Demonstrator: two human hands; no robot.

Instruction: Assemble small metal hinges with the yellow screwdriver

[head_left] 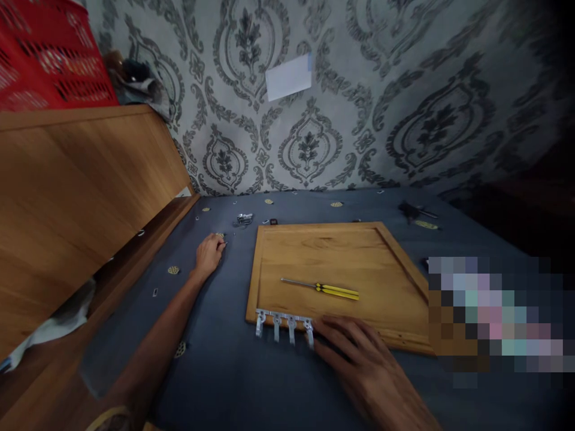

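My left hand (209, 254) is on the dark blue cloth, left of a wooden panel (323, 251). Its thumb and fingertips are pinched together at a tiny thing too small to name. Along the panel's near edge, several silver metal hinges (277, 326) sit in a row, their arms pointing towards me. My right hand (363, 353) lies over that edge with fingers stretched out, its fingertips at the rightmost hinge. A screwdriver (321, 289) with a yellow and black handle rests on the panel, its shaft pointing left.
A small pile of metal hardware (244, 219) lies on the patterned cloth (220, 335) beyond my left hand. Dark tools (415, 211) are at the far right. A wooden cabinet (90, 197) stands at left, bearing a red basket (54, 54). Wallpaper covers the back wall; the right side is partly pixelated.
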